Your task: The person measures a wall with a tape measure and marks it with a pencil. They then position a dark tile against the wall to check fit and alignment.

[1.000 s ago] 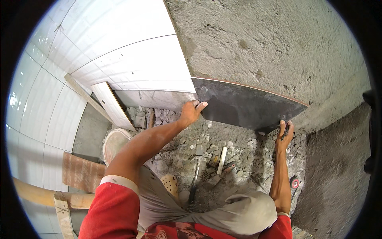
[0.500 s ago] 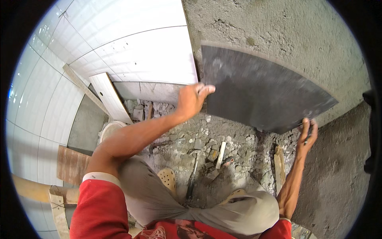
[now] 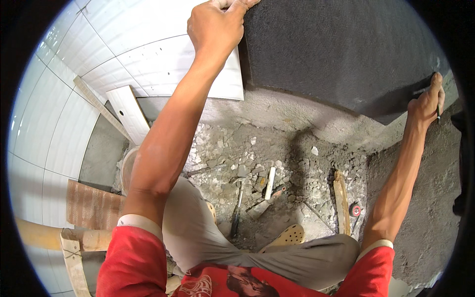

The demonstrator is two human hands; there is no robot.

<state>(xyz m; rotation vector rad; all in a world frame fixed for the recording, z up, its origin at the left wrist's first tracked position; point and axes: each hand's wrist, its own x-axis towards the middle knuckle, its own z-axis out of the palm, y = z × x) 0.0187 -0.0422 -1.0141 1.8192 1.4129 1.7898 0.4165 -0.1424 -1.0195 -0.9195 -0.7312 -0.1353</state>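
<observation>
A large dark grey tile [image 3: 326, 54] stands against the rough cement wall, to the right of the white wall tiles [image 3: 163, 64]. High on its left edge, the closed fingers of my left hand [image 3: 216, 28] grip it, and the tile's top runs out of view. My right hand [image 3: 426, 103] is closed at the lower right edge, its thumb on the dark face. A thin dark stick, perhaps a pencil [image 3: 438, 113], pokes out between the fingers of that hand. Bare cement shows below the tile's lower edge.
Rubble [image 3: 227, 133] covers the floor. On it lie a dark-handled tool [image 3: 237, 213], a white strip [image 3: 270, 183], a trowel-like tool [image 3: 264, 204], a wood piece [image 3: 341, 203] and a red tape measure [image 3: 355, 210]. A bucket [image 3: 129, 166] and a white tile strip [image 3: 127, 111] stand left.
Both arms have stretched up and forward, lifting the dark tile higher against the wall. My right hand has also gone farther right. More rubble and the tape measure now show below.
</observation>
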